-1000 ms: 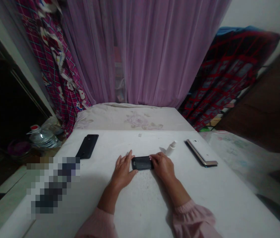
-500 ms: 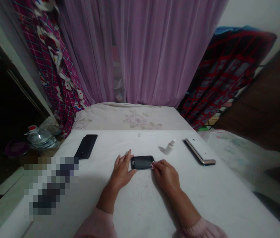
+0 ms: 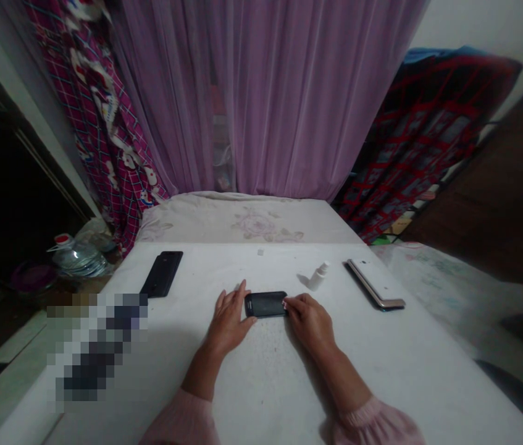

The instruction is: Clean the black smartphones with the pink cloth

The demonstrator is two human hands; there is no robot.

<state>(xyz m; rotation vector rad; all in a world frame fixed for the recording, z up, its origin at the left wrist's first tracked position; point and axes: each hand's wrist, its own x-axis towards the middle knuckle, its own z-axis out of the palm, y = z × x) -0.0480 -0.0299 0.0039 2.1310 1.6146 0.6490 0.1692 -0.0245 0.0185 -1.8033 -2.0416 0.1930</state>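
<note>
A dark smartphone point(image 3: 265, 305) lies sideways, screen up, on the white-covered table. At its left end is my left hand point(image 3: 228, 318), thumb at the near corner and a finger at the far corner, holding it steady with the other fingers spread. My right hand point(image 3: 310, 318) is closed in a pinch at the phone's right end. A small pinkish-white piece point(image 3: 284, 304) peeks out between those fingertips, too small to identify. Beyond the right hand stands a small white spray bottle point(image 3: 318, 277).
Black phones point(image 3: 163, 274) lie at the left, and stacked phones point(image 3: 375, 284), the top one white, at the right. A pixelated patch point(image 3: 99, 346) hides the left table edge. A small grey square point(image 3: 260, 252) lies farther back. A water jug point(image 3: 76, 254) stands beyond the left edge.
The right hand's pinched fingertips have shifted very slightly at the phone's right end. The left hand and the phone stay in place; the whole view has drifted a little.
</note>
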